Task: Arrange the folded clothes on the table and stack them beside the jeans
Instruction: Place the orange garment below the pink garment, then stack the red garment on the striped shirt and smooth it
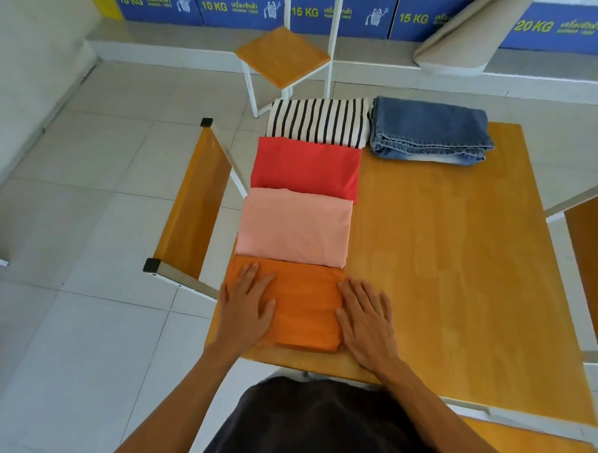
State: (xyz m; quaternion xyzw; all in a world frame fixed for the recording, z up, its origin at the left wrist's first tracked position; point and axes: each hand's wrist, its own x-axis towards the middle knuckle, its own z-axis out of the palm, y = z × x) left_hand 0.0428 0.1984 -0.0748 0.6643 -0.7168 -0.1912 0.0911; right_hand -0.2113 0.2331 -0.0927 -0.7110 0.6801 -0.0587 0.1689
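Observation:
Along the left side of the wooden table point(447, 271) lies a row of folded clothes. Nearest me is an orange garment point(306, 304), then a pink one point(296, 226), a red one point(307, 166) and a black-and-white striped one point(318, 122). Folded blue jeans point(429, 131) sit at the far edge, right of the striped piece. My left hand point(246, 307) rests flat on the orange garment's left part. My right hand point(365, 321) lies flat at its right edge, partly on the table. Both hands have their fingers spread.
A wooden chair point(190, 210) stands tight against the table's left side. Another chair point(283, 55) stands beyond the far edge, and a third chair point(594, 268) at the right. Blue washing-machine panels point(339, 12) line the back wall. White tiled floor surrounds the table.

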